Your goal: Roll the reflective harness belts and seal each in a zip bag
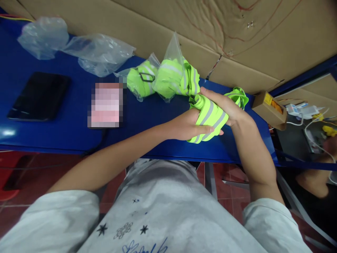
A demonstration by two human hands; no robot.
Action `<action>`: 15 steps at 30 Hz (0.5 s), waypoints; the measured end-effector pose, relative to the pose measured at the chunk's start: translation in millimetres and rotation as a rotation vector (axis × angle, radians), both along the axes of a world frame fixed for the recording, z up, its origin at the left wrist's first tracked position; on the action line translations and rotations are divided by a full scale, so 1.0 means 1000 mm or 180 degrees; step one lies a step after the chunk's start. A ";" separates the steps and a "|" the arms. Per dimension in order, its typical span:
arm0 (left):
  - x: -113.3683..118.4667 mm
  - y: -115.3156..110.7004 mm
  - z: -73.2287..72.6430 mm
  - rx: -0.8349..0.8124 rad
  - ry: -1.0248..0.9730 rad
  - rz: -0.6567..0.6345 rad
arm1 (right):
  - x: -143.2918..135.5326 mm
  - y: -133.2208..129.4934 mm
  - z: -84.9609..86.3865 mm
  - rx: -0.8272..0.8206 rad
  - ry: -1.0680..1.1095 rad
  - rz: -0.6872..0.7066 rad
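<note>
Head view, logged from my remote station, largest item first.

Cardboard sheeting [147, 21]: backing, beyond the grip.
Blue table [162, 109]: below the grip, extending to both sides of it.
Transparent bags [105, 52]: two, crumpled, well left of the grip and farther out.
Dark flat device [39, 96]: well left of the grip, lying flat.
Bagged bundles [168, 75]: yellow-green, pale-striped, just beyond and left of the grip. I note the right thumb as the nearest part of either hand to them.
Striped bundle [210, 117]: one, folded, between the two palms and above the table's near side. Stripes slant from near left to far right; long axis I cannot fix, the hands covering part of it.
Left hand [185, 124]: clasping the bundle's left side, a digit across its near face.
Right hand [229, 109]: cupped round the right side, thumb extended outward, fingertips showing beneath.
Small carton [271, 109]: right of the grip, apart.
Loose coil [238, 96]: yellow-green, just beyond the right wrist.
</note>
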State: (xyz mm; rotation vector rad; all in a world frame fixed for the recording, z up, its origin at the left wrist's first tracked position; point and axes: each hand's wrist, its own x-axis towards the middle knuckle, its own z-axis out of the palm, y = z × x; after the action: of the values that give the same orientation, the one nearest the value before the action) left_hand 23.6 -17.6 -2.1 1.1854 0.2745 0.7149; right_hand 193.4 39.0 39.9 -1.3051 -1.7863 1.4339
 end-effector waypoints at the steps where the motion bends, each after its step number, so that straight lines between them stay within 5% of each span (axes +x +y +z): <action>1: 0.001 0.000 -0.002 -0.0029 -0.0005 0.0042 | 0.001 -0.002 0.001 0.0303 0.0024 -0.0135; 4: 0.002 0.002 -0.002 -0.0015 -0.0022 0.0104 | 0.005 -0.013 0.016 0.1285 -0.0210 -0.0244; 10: -0.008 0.014 0.012 0.0565 0.0135 0.0650 | 0.004 -0.036 0.041 0.1823 -0.0893 0.0331; 15: -0.009 0.015 0.014 -0.0286 -0.0060 0.0608 | -0.009 -0.047 0.045 0.2458 -0.1088 0.0057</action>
State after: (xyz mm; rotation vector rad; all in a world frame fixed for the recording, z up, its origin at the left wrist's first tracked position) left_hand 14.6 -2.8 12.3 1.0755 0.4042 0.8709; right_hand 184.1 -7.7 85.4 -1.1320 -2.2397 0.4184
